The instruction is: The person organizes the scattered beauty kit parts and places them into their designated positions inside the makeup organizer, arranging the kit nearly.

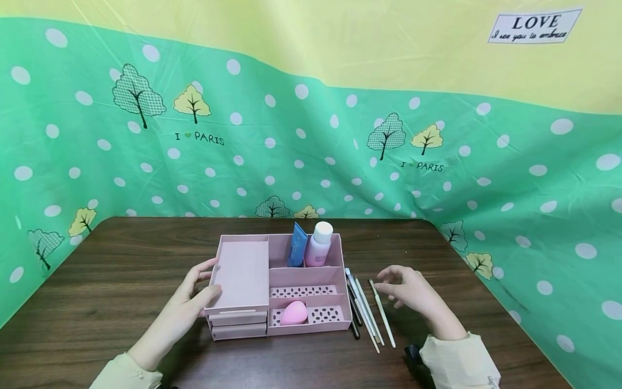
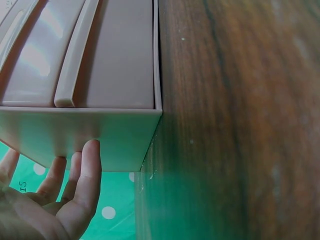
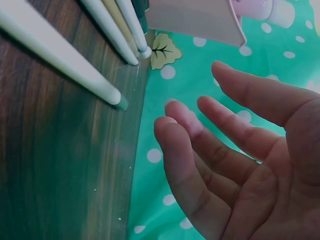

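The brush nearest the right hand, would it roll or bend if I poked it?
The brush would probably roll sideways, because it looks slim and rounded. It's likely stiff, since it lies straight. It may be light too, being so thin.

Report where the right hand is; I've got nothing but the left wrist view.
Observer: In the head view, the right hand is beside the upper end of the rightmost brush.
Operator: Confirm whether it grips that brush.
Observer: It doesn't; the right wrist view shows a gap between the fingers and the brush.
Operator: Now list what stands in the rear compartment of the pink organizer.
Observer: A blue tube and a white-capped bottle, side by side.
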{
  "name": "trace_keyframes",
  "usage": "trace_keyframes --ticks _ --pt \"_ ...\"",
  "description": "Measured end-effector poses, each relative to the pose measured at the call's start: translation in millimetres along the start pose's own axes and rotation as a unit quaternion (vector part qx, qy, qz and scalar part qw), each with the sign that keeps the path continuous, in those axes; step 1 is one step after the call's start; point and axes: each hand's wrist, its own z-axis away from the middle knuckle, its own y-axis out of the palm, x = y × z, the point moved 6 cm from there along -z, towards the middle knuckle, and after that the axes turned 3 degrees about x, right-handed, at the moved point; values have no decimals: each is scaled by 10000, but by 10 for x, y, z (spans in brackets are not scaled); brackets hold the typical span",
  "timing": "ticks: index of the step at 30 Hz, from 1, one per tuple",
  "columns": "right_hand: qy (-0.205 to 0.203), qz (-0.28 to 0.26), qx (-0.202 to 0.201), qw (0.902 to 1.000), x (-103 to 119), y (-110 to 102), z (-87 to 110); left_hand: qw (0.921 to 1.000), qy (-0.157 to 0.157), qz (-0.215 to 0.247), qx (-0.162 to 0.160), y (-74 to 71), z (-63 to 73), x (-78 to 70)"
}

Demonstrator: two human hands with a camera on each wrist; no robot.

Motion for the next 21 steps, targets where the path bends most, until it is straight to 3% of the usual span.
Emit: trace_keyframes --ticks 21 --pt "313 -17 265 9992 -187 57 -46 9999 14 97 32 5 2 28"
